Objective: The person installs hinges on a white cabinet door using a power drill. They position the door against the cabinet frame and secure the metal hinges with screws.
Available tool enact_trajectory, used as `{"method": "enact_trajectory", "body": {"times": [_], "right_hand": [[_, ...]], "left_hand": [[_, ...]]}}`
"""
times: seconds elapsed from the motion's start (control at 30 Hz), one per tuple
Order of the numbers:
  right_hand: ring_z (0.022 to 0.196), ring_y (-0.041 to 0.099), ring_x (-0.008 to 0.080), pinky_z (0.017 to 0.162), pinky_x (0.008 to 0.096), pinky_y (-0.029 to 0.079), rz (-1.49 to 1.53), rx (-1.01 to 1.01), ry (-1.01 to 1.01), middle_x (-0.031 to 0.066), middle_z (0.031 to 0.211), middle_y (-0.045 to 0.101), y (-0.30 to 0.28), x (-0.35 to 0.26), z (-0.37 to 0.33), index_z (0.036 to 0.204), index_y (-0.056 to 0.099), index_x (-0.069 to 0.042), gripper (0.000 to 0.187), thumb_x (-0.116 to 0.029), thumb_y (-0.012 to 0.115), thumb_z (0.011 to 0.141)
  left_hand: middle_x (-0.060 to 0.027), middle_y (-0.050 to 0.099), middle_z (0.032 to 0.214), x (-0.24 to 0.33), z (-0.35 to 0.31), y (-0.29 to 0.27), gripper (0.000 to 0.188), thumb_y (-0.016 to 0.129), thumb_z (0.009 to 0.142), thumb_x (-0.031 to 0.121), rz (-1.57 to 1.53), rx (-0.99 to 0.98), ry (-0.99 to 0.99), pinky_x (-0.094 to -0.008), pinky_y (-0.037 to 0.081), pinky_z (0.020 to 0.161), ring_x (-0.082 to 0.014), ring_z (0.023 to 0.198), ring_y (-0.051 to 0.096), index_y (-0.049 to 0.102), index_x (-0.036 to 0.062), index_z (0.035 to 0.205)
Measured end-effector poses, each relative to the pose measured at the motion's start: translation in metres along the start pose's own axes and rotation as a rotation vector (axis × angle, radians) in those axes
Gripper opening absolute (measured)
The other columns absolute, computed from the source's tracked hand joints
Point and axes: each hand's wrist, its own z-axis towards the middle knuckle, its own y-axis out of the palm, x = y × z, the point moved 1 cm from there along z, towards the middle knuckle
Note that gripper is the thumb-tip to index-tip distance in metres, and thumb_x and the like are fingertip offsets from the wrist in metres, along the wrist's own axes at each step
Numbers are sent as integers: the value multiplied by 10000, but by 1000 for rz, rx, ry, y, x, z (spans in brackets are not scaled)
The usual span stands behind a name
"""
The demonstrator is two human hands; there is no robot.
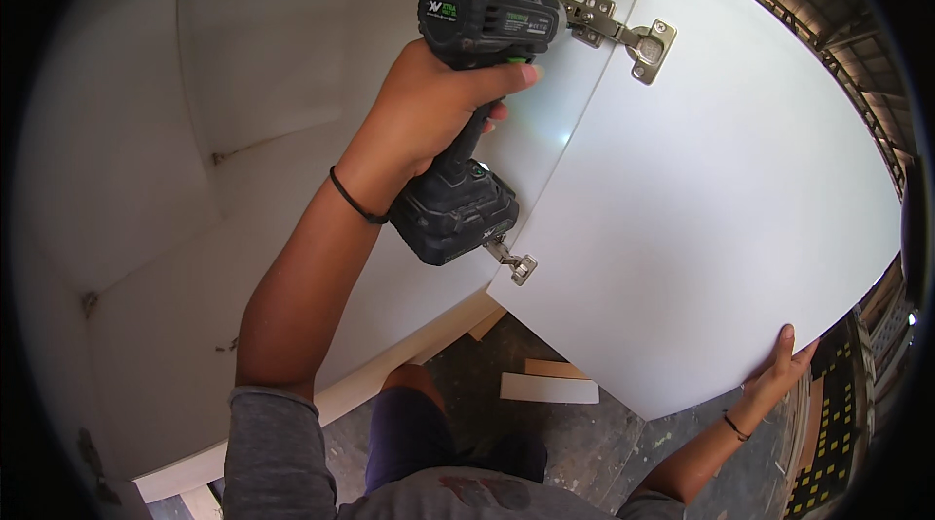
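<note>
While the left hand point(429, 116) wraps fully closed around its grip, the black cordless drill with scuffed body and green trigger point(474, 101) points its nose right at the upper silver metal hinge point(623, 33); handle axis runs down-left to the battery pack. Right hand point(779, 369), fingers loosely curled, grips the white cabinet door point(721, 218) lower edge. Lower hinge point(514, 264) sits just below the battery.

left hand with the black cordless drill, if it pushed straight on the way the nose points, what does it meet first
Most likely the upper metal cabinet hinge: the left hand aims the black cordless drill at its arm on the white cabinet wall. Whether they touch is unclear.
</note>
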Motion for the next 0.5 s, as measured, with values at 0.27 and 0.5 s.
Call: {"method": "enact_trajectory", "body": {"times": [0.27, 0.5], "right_hand": [[1086, 487, 205, 964, 325, 356, 19, -33, 11, 131, 1208, 501, -5, 3, 2, 1295, 379, 45, 572, -141, 640, 822], [1085, 487, 213, 966, 329, 355, 25, -26, 40, 153, 1221, 485, 2, -11, -1, 1310, 345, 60, 602, -135, 640, 823]], "left_hand": [[-21, 581, 702, 12, 3, -3, 241, 738, 713, 185, 77, -34, -9, -245, 443, 499, -100, 546, 526, 629, 27, 857], [-17, 569, 676, 23, 16, -9, 277, 745, 702, 191, 187, -114, 22, -250, 448, 492, -98, 518, 513, 621, 25, 887]]}}
